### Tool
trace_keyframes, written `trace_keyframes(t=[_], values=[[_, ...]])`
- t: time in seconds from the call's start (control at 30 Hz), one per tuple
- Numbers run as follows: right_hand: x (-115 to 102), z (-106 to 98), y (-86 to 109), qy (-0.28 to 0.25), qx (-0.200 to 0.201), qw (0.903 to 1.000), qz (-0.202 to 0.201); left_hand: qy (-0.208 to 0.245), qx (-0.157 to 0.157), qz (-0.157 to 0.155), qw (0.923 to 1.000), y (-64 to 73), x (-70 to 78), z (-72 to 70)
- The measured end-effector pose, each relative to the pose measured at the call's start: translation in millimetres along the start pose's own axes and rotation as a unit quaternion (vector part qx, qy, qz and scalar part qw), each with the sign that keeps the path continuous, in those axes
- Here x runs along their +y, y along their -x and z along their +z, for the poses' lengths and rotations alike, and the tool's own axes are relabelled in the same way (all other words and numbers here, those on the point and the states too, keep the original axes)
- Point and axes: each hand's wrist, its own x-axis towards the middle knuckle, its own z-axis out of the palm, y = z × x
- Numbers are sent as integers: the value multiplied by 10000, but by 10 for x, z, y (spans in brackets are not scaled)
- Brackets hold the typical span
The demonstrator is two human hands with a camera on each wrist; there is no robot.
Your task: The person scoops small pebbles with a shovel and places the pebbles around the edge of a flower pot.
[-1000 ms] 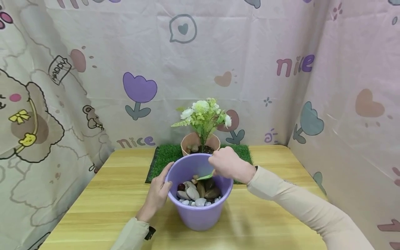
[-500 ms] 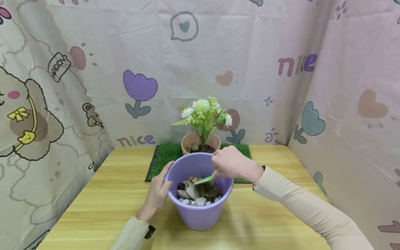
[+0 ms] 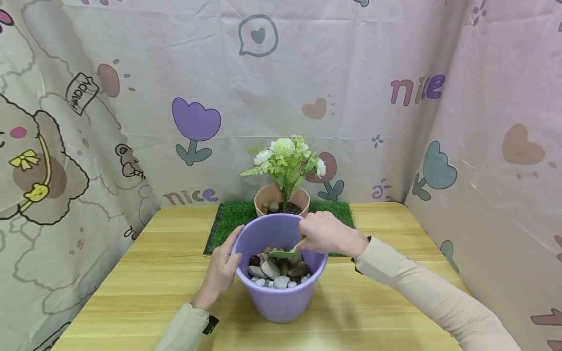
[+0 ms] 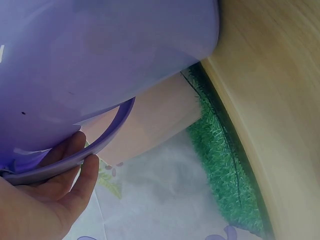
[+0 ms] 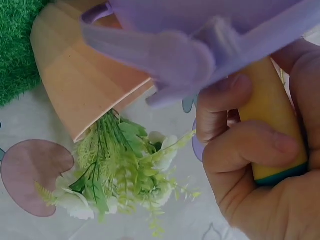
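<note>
A purple bucket (image 3: 281, 304) stands on the table, holding pale, grey and brown stones (image 3: 271, 268). On its left side my left hand (image 3: 219, 268) holds the rim. Closer up in the left wrist view, the fingers of that hand (image 4: 55, 205) curl about the rim near the bucket's hanging handle (image 4: 112, 130). My right hand (image 3: 329, 234), above the far right rim, grips a small trowel. The green trowel blade (image 3: 283, 254) lies inside the bucket, over the stones at the back. Its yellow handle (image 5: 272, 115) is wrapped by my fingers in the right wrist view.
Behind the bucket is a peach flowerpot (image 3: 300, 199) with white flowers (image 3: 283, 161), soil and some stones. It stands on a green grass mat (image 3: 230, 222) at the back of the wooden table (image 3: 153, 273). Printed curtains (image 3: 263, 87) surround the table.
My right hand has shifted slightly right and lower with the trowel. The blade has changed its tilt and now lies flatter over the stones. My left hand and the bucket have stayed put.
</note>
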Motion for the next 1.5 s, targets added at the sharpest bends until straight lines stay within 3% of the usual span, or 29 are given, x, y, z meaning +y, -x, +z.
trace_keyframes(t=[0.27,0.4,0.77,1.23,1.5], values=[[-80,118,-15,-352,137,9987,345,8,39,17,10000,-2,-17,-6],[-87,175,-18,-277,237,9987,345,1,18,24,10000,0,-19,0],[74,204,8,424,700,9963,-246,-26,6,89,10000,-31,12,2],[241,209,8,615,945,9927,-427,-40,-10,17,10000,-16,19,8],[320,258,42,437,1357,9876,-655,6,6,30,10000,-9,7,-6]])
